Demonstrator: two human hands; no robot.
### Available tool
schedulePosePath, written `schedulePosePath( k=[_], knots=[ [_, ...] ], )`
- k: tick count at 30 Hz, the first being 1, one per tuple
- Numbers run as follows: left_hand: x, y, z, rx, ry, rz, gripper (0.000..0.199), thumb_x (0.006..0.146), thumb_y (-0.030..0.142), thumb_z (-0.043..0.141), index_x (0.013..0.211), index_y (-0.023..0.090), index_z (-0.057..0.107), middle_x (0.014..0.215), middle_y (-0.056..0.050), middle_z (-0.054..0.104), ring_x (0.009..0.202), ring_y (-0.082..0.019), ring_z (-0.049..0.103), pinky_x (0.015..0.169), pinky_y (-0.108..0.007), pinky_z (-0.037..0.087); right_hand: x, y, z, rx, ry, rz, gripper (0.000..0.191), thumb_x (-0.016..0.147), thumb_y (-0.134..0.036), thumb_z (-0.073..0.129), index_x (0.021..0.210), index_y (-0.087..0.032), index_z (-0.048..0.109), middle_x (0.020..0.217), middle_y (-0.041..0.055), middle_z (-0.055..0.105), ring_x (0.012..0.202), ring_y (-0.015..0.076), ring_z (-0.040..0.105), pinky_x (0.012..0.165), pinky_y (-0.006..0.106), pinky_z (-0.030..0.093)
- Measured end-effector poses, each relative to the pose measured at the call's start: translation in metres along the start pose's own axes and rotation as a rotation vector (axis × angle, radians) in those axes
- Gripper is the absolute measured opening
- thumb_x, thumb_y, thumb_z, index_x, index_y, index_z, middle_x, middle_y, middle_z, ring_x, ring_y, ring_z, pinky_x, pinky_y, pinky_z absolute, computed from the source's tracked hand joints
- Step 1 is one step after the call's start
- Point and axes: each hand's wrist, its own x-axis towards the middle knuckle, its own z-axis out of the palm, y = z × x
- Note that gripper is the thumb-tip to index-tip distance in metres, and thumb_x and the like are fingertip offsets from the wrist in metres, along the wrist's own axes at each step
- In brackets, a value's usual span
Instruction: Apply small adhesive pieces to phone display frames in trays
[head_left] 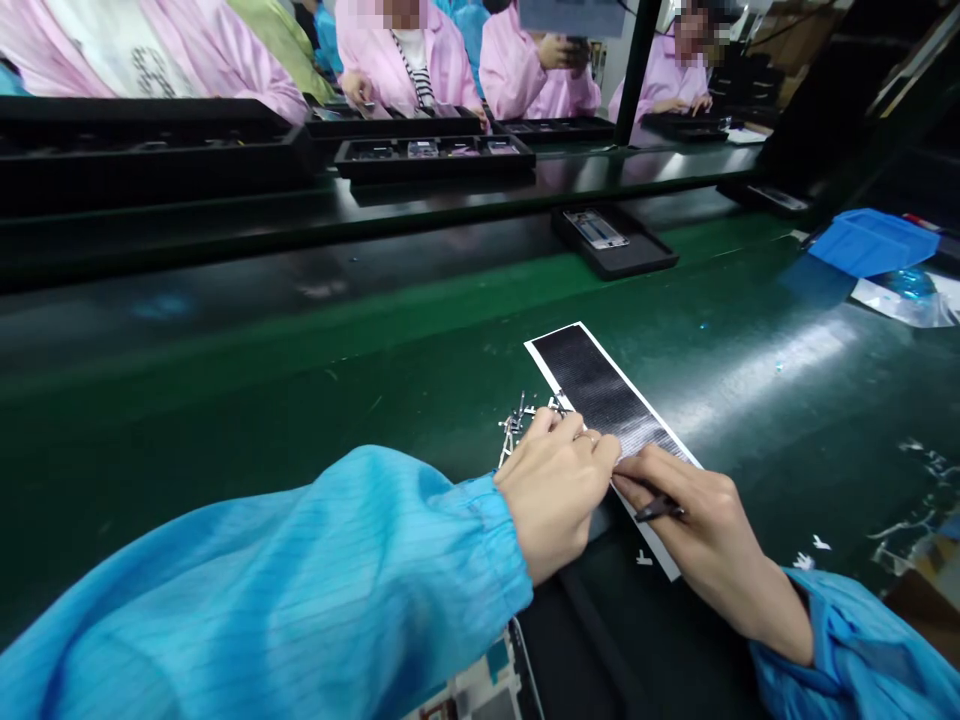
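Observation:
A white-edged sheet with a dark, finely lined face (600, 385) lies slanting on the green work surface. My left hand (562, 480), fingers curled, is over the sheet's left edge; whatever its fingertips hold is hidden. Closed around a dark, slim tool (660, 508), perhaps tweezers, my right hand (701, 530) rests over the sheet's near part, its fingertips meeting those of the left. Small white and dark pieces (511, 428) are piled beside my left hand. Under my left forearm, a phone-like frame (499, 680) shows partly, next to a black tray (577, 640).
Beyond the sheet, a black tray (637, 258) holds a phone-like part (598, 229). A blue bin (874, 243) is at the right. White scraps (821, 543) lie near my right sleeve. Across the bench, people in pink sit behind more black trays (435, 170).

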Motion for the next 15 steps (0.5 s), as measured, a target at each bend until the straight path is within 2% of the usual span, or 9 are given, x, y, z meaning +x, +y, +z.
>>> schedulePosePath(
  k=[3,5,6,9,11,14,15],
  knots=[
    [-0.002,-0.005,0.0,-0.129,0.136,-0.103,0.01,0.088,0.017,0.046,0.084,0.016,0.055,0.083,-0.003,0.06,0.079,-0.019,0.051,0.071,-0.032,0.042,-0.004,-0.007,-0.005,-0.026,0.106,0.014,0.013,0.086,-0.006,0.049,0.085,-0.018,0.053,0.068,-0.0023,0.051,0.059,0.0081,0.05,0.056,0.02,0.04],
    [-0.005,-0.007,-0.001,-0.334,0.261,-0.199,0.008,0.085,0.019,0.051,0.082,0.017,0.059,0.081,-0.002,0.061,0.078,-0.018,0.054,0.07,-0.032,0.043,-0.009,-0.016,-0.009,-0.088,0.198,0.012,0.016,0.084,-0.004,0.05,0.092,-0.019,0.054,0.073,-0.0013,0.053,0.063,0.0089,0.053,0.06,0.021,0.042],
    [-0.006,-0.007,-0.002,-0.476,0.282,-0.236,0.011,0.083,0.018,0.052,0.078,0.017,0.062,0.078,-0.001,0.062,0.074,-0.017,0.055,0.068,-0.031,0.044,-0.011,-0.022,-0.01,-0.128,0.238,-0.001,0.02,0.083,-0.003,0.051,0.096,-0.019,0.054,0.075,-0.0006,0.055,0.066,0.0095,0.055,0.062,0.021,0.043],
    [-0.011,-0.001,-0.004,-0.902,0.169,-0.259,0.019,0.083,0.017,0.052,0.072,0.016,0.067,0.073,0.0,0.066,0.067,-0.014,0.06,0.064,-0.025,0.048,-0.017,-0.036,-0.011,-0.17,0.302,0.008,0.026,0.082,-0.003,0.052,0.1,-0.021,0.056,0.078,-0.0004,0.061,0.066,0.0109,0.059,0.062,0.022,0.046],
    [-0.015,0.006,-0.005,-1.101,0.146,-0.255,0.017,0.083,0.016,0.053,0.079,0.015,0.07,0.078,-0.002,0.068,0.065,-0.012,0.061,0.062,-0.022,0.051,-0.02,-0.042,-0.012,-0.024,0.321,0.118,0.021,0.082,-0.007,0.054,0.093,-0.024,0.059,0.074,-0.0022,0.062,0.063,0.011,0.059,0.058,0.021,0.046],
    [-0.018,0.016,-0.007,-1.207,0.263,-0.208,0.02,0.082,0.009,0.054,0.089,0.016,0.071,0.08,-0.001,0.068,0.064,-0.011,0.062,0.063,-0.019,0.054,-0.023,-0.042,-0.016,0.424,0.285,0.367,0.01,0.083,-0.02,0.057,0.077,-0.025,0.063,0.063,-0.0033,0.059,0.049,0.0088,0.051,0.041,0.019,0.039],
    [-0.02,0.019,-0.009,-1.198,0.31,-0.166,0.021,0.082,0.006,0.054,0.089,0.016,0.072,0.081,-0.001,0.068,0.068,-0.011,0.063,0.066,-0.019,0.054,-0.024,-0.042,-0.018,0.584,0.248,0.46,0.012,0.083,-0.025,0.058,0.072,-0.024,0.063,0.061,-0.0025,0.058,0.044,0.0083,0.046,0.038,0.019,0.036]
  ],
)
